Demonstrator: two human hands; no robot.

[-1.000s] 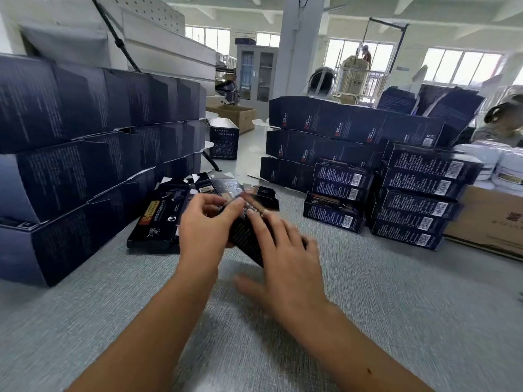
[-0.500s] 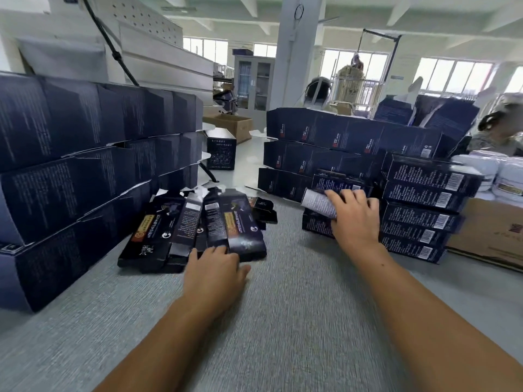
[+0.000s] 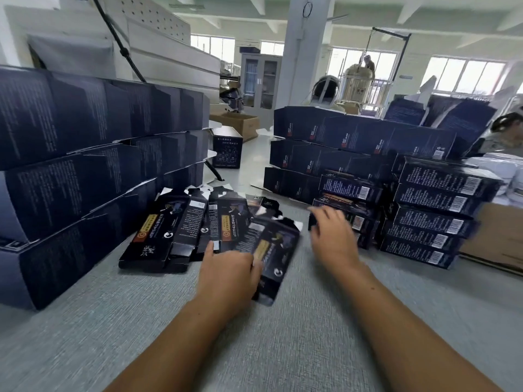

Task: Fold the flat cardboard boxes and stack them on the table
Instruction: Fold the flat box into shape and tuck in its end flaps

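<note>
A loose pile of flat dark cardboard boxes (image 3: pixel 181 230) lies on the grey table (image 3: pixel 254 335), left of centre. My left hand (image 3: pixel 226 275) grips one flat box (image 3: pixel 278 250) at its near edge, pulled off the pile and angled to the right. My right hand (image 3: pixel 334 239) hovers with spread fingers and nothing in it, just in front of the low stack of folded small boxes (image 3: pixel 351 205). A taller stack of folded small boxes (image 3: pixel 435 210) with barcodes stands to the right of it.
Tall walls of large dark cartons stand at the left (image 3: pixel 85 165) and at the back right (image 3: pixel 353 148). A single dark box (image 3: pixel 227 151) sits in the gap between them. A brown cardboard carton (image 3: pixel 498 239) lies at the far right.
My right hand has let go of the folded box on the low stack and drawn back toward me. My left hand has taken hold of a flat box and slid it off the pile.
</note>
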